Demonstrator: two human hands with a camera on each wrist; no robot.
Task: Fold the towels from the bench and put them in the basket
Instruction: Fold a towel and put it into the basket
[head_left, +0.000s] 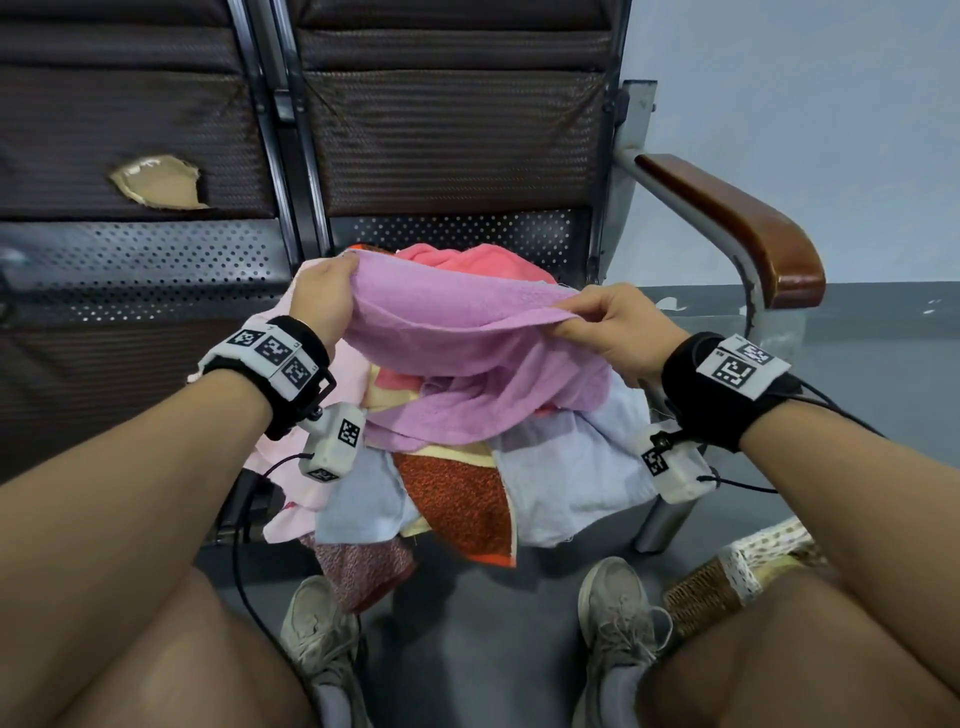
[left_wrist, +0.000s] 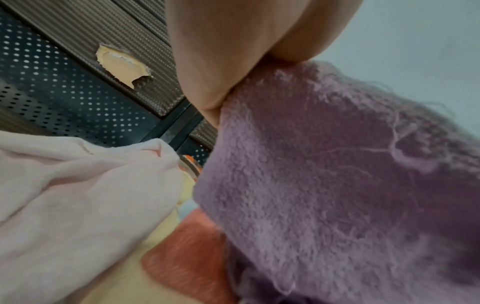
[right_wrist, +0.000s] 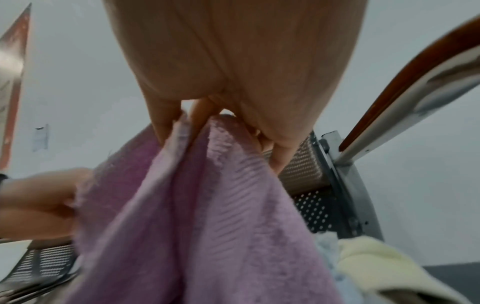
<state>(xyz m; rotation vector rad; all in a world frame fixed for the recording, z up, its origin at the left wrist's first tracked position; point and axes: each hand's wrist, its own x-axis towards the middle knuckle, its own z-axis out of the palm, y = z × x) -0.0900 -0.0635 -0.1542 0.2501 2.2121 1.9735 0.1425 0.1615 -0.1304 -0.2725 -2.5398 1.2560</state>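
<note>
The purple towel (head_left: 467, 332) is stretched above the towel pile (head_left: 457, 483) on the bench seat (head_left: 156, 270), its top edge pinched by the left hand (head_left: 322, 296) and right hand (head_left: 618, 327), with the wicker basket (head_left: 727, 582) on the floor near right.

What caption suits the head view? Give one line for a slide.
Left hand and right hand pinch a purple towel above the towel pile on the bench.

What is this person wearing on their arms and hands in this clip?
Both forearms are bare, no sleeves or gloves. The left hand and right hand each have a black wrist strap carrying white square-coded marker tags, with a small white camera box hanging beneath and thin black cables trailing off.
</note>
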